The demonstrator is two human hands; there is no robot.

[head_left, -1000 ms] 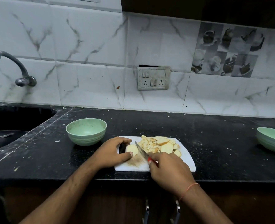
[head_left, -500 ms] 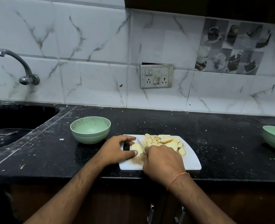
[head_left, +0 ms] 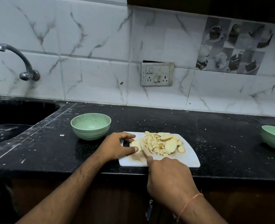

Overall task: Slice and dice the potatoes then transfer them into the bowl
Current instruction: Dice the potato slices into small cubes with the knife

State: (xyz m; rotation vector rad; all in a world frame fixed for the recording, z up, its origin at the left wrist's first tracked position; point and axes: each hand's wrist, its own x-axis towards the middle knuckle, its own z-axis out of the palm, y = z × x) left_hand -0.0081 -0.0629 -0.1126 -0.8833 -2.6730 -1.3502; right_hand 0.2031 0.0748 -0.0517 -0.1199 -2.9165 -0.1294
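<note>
— Two hands are seen over the white cutting board point(head_left: 186, 160); what is gripped by each?

— A potato piece point(head_left: 136, 145) is pinched near the board's left end by the left hand point(head_left: 117, 147), thumb and fingers curled round it. A knife point(head_left: 144, 151) is clasped by the right hand point(head_left: 169, 178), forefinger laid along it, blade set against the piece.

— And the rest?

— Diced potato and slices point(head_left: 162, 143) are heaped on the board's far right part. A green bowl point(head_left: 90, 126) is stood just left of the board.
</note>
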